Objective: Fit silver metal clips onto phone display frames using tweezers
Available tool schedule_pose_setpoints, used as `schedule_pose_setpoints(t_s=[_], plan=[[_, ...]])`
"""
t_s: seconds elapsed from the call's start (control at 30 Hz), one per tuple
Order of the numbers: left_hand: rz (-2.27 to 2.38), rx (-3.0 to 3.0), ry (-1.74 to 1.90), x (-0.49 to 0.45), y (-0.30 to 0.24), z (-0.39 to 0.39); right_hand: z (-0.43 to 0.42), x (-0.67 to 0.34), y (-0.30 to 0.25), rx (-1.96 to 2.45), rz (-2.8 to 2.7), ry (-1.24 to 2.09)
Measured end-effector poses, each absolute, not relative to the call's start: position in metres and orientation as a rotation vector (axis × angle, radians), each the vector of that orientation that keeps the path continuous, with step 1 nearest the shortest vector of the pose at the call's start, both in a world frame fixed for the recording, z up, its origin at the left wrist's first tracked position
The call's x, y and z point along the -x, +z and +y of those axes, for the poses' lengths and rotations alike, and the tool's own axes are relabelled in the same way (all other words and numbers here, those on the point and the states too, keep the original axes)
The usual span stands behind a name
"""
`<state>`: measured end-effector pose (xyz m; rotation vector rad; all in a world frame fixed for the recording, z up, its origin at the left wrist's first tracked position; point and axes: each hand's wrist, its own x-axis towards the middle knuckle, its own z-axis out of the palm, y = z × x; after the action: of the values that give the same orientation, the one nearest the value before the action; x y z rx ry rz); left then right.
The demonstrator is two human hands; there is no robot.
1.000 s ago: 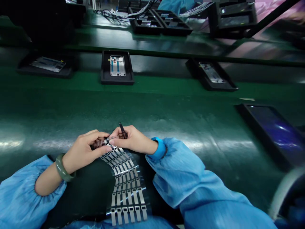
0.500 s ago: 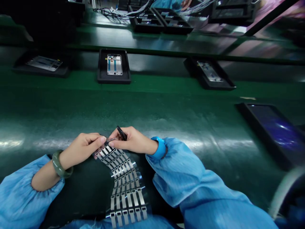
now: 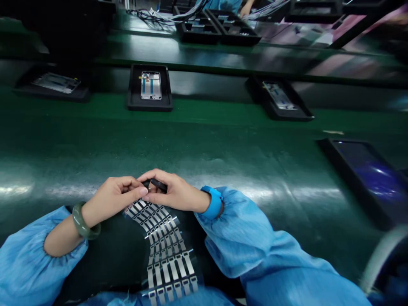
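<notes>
A clear sheet with rows of several small silver strips (image 3: 165, 250) curls from the near edge up to my hands. My left hand (image 3: 116, 197), with a green bangle on its wrist, pinches the sheet's top end with closed fingers. My right hand (image 3: 174, 193) is closed on black tweezers (image 3: 157, 184), which lie almost flat with their tip by my left fingertips. Both hands touch each other above the sheet. Whether a strip sits in the tweezer tip is hidden.
Black trays holding phone frames ride the green conveyor: one at the centre (image 3: 150, 87), one to the left (image 3: 52, 84), one to the right (image 3: 280, 100). A dark screen panel (image 3: 366, 174) lies at the right. More trays and cables sit at the back, with another person's hand (image 3: 247, 8).
The tweezers have tipped from upright to nearly flat. My hands have closed together over the sheet's top end, and the trays have drifted slightly left.
</notes>
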<state>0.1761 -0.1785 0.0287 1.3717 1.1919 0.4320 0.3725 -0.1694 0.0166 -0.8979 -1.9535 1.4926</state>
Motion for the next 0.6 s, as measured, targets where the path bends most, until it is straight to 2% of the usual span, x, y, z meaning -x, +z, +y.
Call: schedule_pose_setpoints(t_s=[0.2, 0.3, 0.4, 0.47, 0.6], plan=[[1.147, -1.327, 0.530, -0.168, 0.017, -0.174, -0.165, -0.376, 0.014, 0.877, -1.905, 1.451], [1.229, -1.429, 0.840, -0.167, 0.013, -0.174, -0.151, -0.387, 0.015, 0.969, -1.799, 1.383], [1.265, -1.881, 1.058, -0.173, 0.014, -0.178, -0.131, -0.408, 0.013, 1.129, -1.707, 1.268], [1.083, -2.251, 0.881, -0.183, 0.015, -0.185, -0.118, -0.426, 0.011, 1.270, -1.663, 1.145], [0.667, -2.683, 0.298, -0.205, 0.009, -0.200, -0.104, -0.460, 0.005, 1.406, -1.383, 0.960]])
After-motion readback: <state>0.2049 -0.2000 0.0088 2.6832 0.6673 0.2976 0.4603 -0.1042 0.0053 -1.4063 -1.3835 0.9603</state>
